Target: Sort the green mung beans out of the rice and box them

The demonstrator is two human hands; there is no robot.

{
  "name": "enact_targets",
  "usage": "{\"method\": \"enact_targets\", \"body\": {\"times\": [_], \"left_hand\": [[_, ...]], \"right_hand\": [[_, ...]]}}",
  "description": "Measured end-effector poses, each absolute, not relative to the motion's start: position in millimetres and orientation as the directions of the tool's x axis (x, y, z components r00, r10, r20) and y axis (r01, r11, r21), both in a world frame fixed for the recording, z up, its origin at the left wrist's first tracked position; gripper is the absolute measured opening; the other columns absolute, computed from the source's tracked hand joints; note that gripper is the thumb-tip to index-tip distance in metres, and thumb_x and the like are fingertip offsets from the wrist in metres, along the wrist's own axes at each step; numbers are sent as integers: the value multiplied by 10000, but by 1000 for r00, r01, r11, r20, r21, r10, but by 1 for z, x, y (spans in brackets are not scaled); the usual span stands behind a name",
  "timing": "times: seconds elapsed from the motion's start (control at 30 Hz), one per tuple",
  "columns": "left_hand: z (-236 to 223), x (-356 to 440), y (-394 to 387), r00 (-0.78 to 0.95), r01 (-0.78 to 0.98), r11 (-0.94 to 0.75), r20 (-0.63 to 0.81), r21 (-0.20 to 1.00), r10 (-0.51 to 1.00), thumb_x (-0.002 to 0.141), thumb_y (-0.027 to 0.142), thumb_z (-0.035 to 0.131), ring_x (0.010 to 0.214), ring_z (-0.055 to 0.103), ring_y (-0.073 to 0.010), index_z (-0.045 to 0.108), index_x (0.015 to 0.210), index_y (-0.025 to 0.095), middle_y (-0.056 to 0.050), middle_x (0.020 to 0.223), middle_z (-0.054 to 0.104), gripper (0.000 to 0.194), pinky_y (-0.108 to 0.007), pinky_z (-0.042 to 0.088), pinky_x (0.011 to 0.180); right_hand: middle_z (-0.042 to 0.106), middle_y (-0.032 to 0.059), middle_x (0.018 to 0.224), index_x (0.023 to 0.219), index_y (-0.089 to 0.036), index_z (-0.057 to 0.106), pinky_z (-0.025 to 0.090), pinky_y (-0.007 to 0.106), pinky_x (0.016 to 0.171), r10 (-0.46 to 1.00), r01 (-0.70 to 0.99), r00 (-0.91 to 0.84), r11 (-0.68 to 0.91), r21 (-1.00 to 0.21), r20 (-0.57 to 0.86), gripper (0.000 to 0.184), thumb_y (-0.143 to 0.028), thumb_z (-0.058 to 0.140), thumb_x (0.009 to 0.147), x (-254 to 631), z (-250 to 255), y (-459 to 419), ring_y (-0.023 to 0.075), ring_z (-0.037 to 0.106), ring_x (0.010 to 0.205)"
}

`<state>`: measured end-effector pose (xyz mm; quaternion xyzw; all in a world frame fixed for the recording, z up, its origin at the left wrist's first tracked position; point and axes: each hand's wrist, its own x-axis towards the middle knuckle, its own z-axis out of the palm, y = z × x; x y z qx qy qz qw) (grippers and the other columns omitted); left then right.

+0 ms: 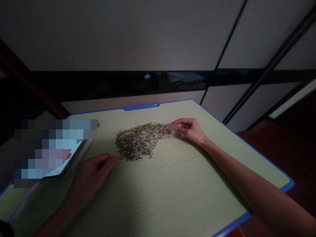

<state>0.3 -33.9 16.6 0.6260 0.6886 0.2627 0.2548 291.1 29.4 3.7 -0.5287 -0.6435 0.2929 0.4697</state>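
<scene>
On the pale table a spread-out pile of small green and pale grains (138,141) lies between my hands. At the pile's near left edge is my left hand (98,168), its fingers curled and the thumb and forefinger pressed together; anything between them is too small to make out. Beyond the pile's right end, my right hand (189,129) pinches a crumpled clear plastic piece (169,132) with pinkish marks. The plastic touches the grains and is partly hidden under my fingers.
A device with a lit, blurred-out screen (59,151) leans at the left of the table. Blue edging runs round the pale table top (177,187), with a blue handle strip (142,107) at the far side. Cabinet panels (118,36) stand right behind it.
</scene>
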Motion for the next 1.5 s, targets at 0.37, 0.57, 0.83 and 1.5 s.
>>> {"method": "enact_targets", "body": {"times": [0.37, 0.57, 0.83, 1.5], "left_hand": [[14, -1, -34, -73, 731, 61, -10, 680, 997, 624, 576, 390, 378, 369, -105, 378, 393, 230, 75, 357, 354, 416, -226, 282, 420], [16, 0, -34, -64, 743, 55, -11, 666, 998, 639, 558, 386, 400, 402, -113, 390, 408, 226, 72, 369, 376, 405, -231, 305, 446], [17, -1, -35, -59, 745, 53, -14, 665, 998, 641, 561, 384, 398, 391, -114, 379, 405, 226, 71, 366, 368, 410, -236, 294, 446], [23, 4, -36, -67, 741, 60, -15, 669, 998, 631, 549, 374, 386, 371, -111, 358, 386, 233, 68, 359, 355, 400, -241, 286, 438]], "right_hand": [[637, 48, 648, 859, -103, 709, 426, 264, 566, 924, 405, 0, 350, -844, 383, 275, -262, 626, 651, 292, -3, 35, 118, 526, 564], [622, 59, 647, 852, -61, 706, 400, 254, 517, 947, 412, -13, 298, -861, 322, 294, -241, 613, 639, 291, 2, 32, 109, 484, 533], [620, 42, 635, 838, -97, 710, 397, 255, 533, 950, 368, 8, 288, -884, 313, 275, -254, 628, 628, 290, 2, 32, 105, 481, 538], [646, 59, 676, 885, -77, 706, 391, 244, 508, 946, 408, -75, 318, -856, 316, 312, -267, 634, 649, 290, 1, 32, 94, 476, 522]]}}
